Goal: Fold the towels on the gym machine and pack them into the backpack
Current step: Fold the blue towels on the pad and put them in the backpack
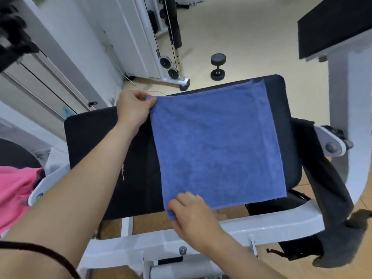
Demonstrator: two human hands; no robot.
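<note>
A blue towel [217, 146], folded to a rough square, lies flat on the black padded seat [100, 154] of the gym machine. My left hand [133, 110] pinches the towel's far left corner. My right hand [193, 216] grips its near left corner at the seat's front edge. A dark grey cloth [330, 218], maybe a towel or part of a bag, hangs off the seat's right side over the white frame. I cannot pick out a backpack for certain.
The machine's white frame [231, 228] runs below the seat, with a white upright [346, 117] and a black pad [332, 23] at the right. A black dumbbell [217, 66] stands on the beige floor beyond. A cable machine [161, 47] is at the back left. Pink fabric [14, 194] shows at the left edge.
</note>
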